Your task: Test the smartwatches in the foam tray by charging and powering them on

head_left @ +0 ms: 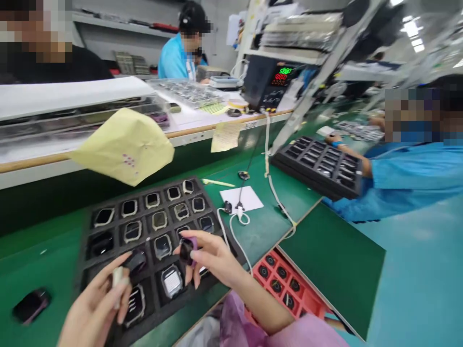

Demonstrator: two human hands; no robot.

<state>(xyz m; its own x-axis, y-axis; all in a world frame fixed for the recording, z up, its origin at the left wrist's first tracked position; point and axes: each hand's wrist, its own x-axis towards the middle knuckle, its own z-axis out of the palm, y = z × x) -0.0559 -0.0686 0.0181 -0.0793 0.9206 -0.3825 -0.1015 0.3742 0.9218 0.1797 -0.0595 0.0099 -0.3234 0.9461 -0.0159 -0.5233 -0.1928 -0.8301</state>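
1. Right hand (211, 253) pinches a small purple-edged smartwatch body (187, 250) between thumb and fingertips, screen toward us, held just above the near right part of the black foam tray (90, 262).
2. Left hand (96, 308) is closed on a small pale piece (117, 278), maybe a wipe or tool, we cannot tell; its fingertips are at a dark watch body (135, 261) over the tray.
3. Tray sits on the green bench mat (264, 231); most pockets hold watch cases, silver and dark mixed; another purple watch body (31, 306) lies loose on the mat, well left of the tray.
4. Step as we judge it: inspecting or cleaning a unit picked out of the tray; one unit up in each hand.
5. Next move likely calls for a light edge grip off the screen, and a free pocket to seat the unit flat.
6. Nearby: white cable (235, 226) with charging puck on a white card (241, 198); red tray (285, 284) below the bench edge; a co-worker's black tray (320, 166) to the right; yellow paper (125, 144) hanging above.
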